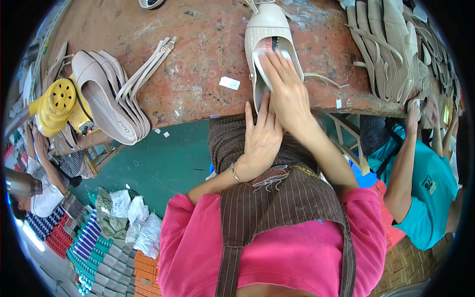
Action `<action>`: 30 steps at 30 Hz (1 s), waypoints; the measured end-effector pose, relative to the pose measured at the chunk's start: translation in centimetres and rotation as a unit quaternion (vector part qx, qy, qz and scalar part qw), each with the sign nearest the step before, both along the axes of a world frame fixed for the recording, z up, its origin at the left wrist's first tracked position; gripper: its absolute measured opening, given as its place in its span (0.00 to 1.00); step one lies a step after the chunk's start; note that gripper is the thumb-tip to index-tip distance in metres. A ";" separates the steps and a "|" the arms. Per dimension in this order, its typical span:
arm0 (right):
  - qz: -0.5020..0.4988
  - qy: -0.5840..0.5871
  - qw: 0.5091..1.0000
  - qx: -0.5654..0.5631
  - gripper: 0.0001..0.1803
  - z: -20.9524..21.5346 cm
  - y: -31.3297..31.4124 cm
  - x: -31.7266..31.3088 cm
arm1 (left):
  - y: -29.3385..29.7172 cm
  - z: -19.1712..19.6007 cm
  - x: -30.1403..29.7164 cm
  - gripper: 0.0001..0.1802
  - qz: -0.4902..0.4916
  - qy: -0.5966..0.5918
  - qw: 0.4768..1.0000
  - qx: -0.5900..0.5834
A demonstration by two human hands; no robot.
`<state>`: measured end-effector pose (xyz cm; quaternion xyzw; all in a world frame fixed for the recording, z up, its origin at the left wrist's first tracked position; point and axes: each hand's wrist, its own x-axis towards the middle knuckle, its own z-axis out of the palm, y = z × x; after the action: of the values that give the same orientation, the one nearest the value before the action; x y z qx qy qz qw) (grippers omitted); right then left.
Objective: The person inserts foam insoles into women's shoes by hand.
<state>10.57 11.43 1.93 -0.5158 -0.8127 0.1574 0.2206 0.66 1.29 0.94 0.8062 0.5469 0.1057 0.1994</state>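
Observation:
A beige flat shoe (268, 21) lies on the workbench in front of me, its toe pointing away. My right hand (288, 96) reaches into the shoe's opening, fingers stretched and close together. Beneath those fingers is a whitish flat piece (263, 69), mostly covered; whether it is an insole or a cloth I cannot tell. A small red patch shows inside, just beyond the fingertips. My left hand (262, 141) is at the heel end by the bench edge, fingers extended along the shoe and partly overlapped by my right hand.
Several beige shoes (111, 111) stand stacked at left beside a yellow hose-like device (57, 106). More shoes (391, 54) line the right side. A white label (229, 82) lies on the worn workbench (198, 64). A person in teal (420, 183) works at right; another (47, 193) is at left.

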 end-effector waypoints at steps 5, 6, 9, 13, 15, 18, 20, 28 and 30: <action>0.005 -0.083 0.983 -0.161 0.31 0.8 4.5 -1.8 | 0.4 0.1 0.0 0.33 -0.003 -0.003 1.000 -0.007; -0.015 -0.092 0.994 -0.061 0.31 0.0 2.7 -1.6 | 0.0 -0.2 -0.1 0.31 -0.005 -0.016 1.000 -0.015; -0.003 -0.118 0.993 0.012 0.32 -1.6 -0.3 -1.6 | 0.2 -0.5 -0.1 0.27 0.007 -0.058 0.998 0.028; -0.031 -0.118 0.992 0.025 0.27 -0.9 4.4 -2.0 | 1.0 1.0 0.1 0.27 -0.004 -0.028 1.000 -0.012; -0.018 -0.096 0.989 -0.111 0.22 -0.3 5.4 -1.7 | 1.3 1.2 0.1 0.27 0.018 -0.049 0.999 0.013; -0.011 -0.125 0.992 0.024 0.32 -2.0 0.2 -1.7 | 0.4 -0.6 -0.4 0.31 0.002 -0.056 0.998 0.004; -0.010 -0.139 0.990 0.006 0.32 -1.0 -0.8 -2.3 | 0.0 -0.4 -0.5 0.32 -0.011 -0.057 0.998 -0.007; -0.032 -0.183 0.972 0.144 0.24 -3.1 4.0 -2.4 | 0.4 -0.7 0.2 0.32 0.012 0.002 1.000 -0.005; 0.037 -0.198 0.978 -0.047 0.27 -1.1 6.2 -2.1 | 1.0 0.9 -0.1 0.34 0.005 -0.010 1.000 0.004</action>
<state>8.48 17.62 0.81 -0.5162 -0.8504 0.0982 0.0253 0.58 2.33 1.86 0.8030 0.5486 0.1172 0.2014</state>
